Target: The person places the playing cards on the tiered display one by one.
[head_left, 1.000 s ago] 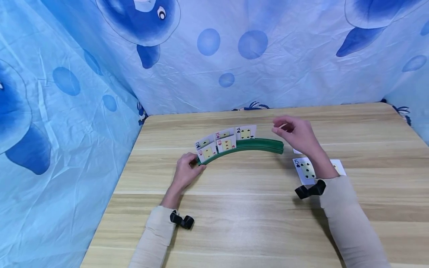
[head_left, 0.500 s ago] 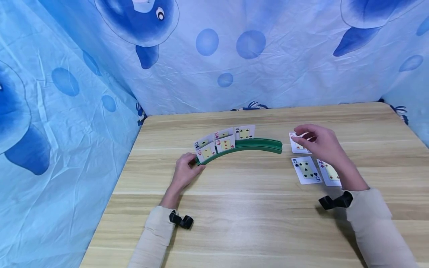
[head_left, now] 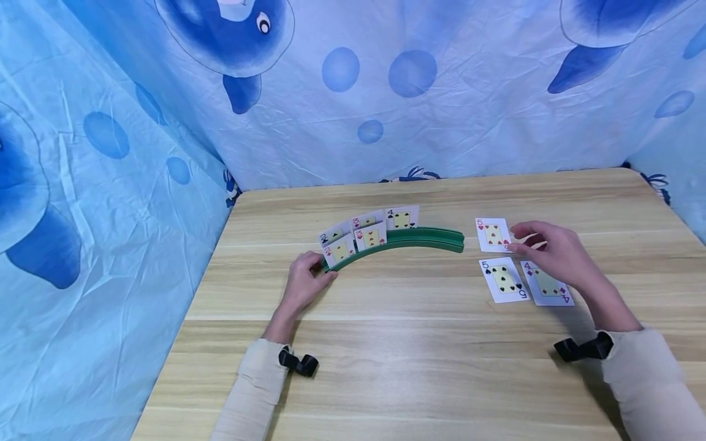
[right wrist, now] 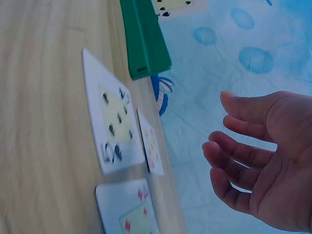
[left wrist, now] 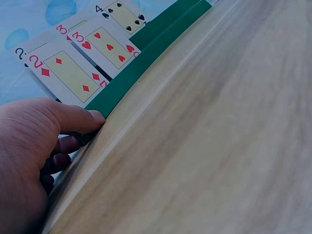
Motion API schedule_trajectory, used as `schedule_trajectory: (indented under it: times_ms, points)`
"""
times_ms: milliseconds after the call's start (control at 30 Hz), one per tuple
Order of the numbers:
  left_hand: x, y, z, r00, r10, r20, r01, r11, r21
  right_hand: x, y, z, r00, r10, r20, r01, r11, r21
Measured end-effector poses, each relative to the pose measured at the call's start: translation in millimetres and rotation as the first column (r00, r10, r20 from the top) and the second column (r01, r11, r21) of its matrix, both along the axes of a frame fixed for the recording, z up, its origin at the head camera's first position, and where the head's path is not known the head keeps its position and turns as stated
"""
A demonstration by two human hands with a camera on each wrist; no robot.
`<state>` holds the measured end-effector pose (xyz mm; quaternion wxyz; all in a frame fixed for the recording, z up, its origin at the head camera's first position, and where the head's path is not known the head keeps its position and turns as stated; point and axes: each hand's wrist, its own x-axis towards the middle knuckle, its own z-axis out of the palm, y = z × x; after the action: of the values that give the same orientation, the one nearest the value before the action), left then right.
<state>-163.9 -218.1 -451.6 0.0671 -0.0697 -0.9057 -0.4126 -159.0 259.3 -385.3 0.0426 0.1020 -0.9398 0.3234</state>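
Observation:
My left hand (head_left: 304, 283) pinches the left end of a curved green card holder (head_left: 430, 236), thumb on its front wall in the left wrist view. In the holder's front row stand the two of diamonds (left wrist: 68, 73) and the three of hearts (left wrist: 107, 46). Behind them are a black two and a red three, partly covered, and the four of spades (head_left: 403, 218). My right hand (head_left: 557, 252) hovers with loosely bent fingers and nothing in them, fingertips at the right edge of the five of hearts (head_left: 491, 234). In front lie the five of spades (head_left: 504, 280) and four of diamonds (head_left: 546, 284).
The wooden table (head_left: 386, 367) ends at its back edge against a blue cloth (head_left: 375, 165) printed with whales and bubbles. Each sleeve carries a black wrist mount, such as the right mount (head_left: 584, 348).
My right hand has moved right and toward me, from beside the holder's right end to the loose cards, uncovering the five of hearts and four of diamonds. The left hand keeps its place.

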Motion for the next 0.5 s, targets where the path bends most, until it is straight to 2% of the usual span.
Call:
schedule_trajectory:
  times_ms: [500]
  points:
    - [0.6, 0.4, 0.4, 1.000, 0.011, 0.028, -0.011, 1.000, -0.001, 17.3, 31, -18.0, 0.988, -0.007, 0.156, -0.015, 0.990, 0.138]
